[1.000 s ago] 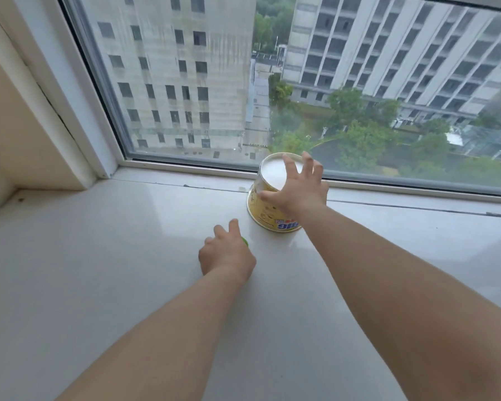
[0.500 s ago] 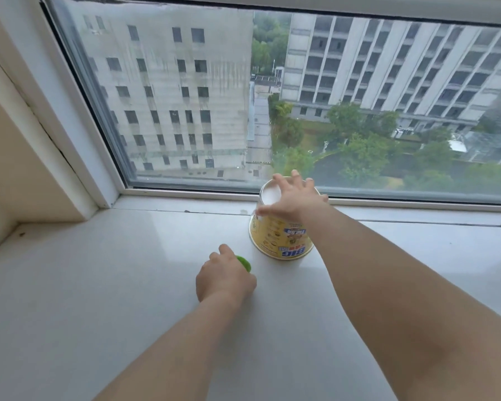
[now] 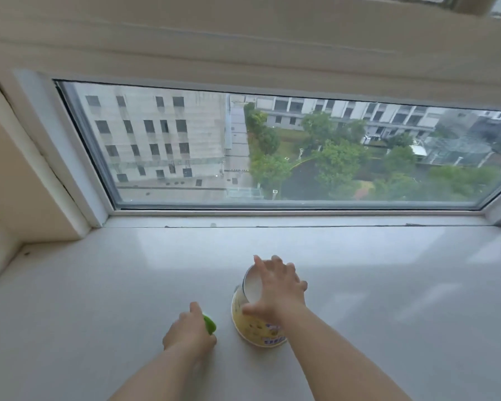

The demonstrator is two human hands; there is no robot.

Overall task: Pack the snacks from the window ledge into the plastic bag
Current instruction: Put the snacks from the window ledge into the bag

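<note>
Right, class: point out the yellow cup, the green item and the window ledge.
yellow cup (image 3: 253,325), head view, printed side wall.
green item (image 3: 209,325), head view, part showing past the left hand.
window ledge (image 3: 99,285), head view, bare surface.

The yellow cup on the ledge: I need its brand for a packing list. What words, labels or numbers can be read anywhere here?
Yellow cup: blue lettering on a white patch low on its side, upside down and too blurred to read.
Green item in the left hand: no text visible.
Nothing else bears readable text.

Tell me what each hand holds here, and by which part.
The right hand grips the upside-down yellow snack cup around its white base, thumb on the side wall. The left hand is curled round a small green item, mostly hidden.
</note>
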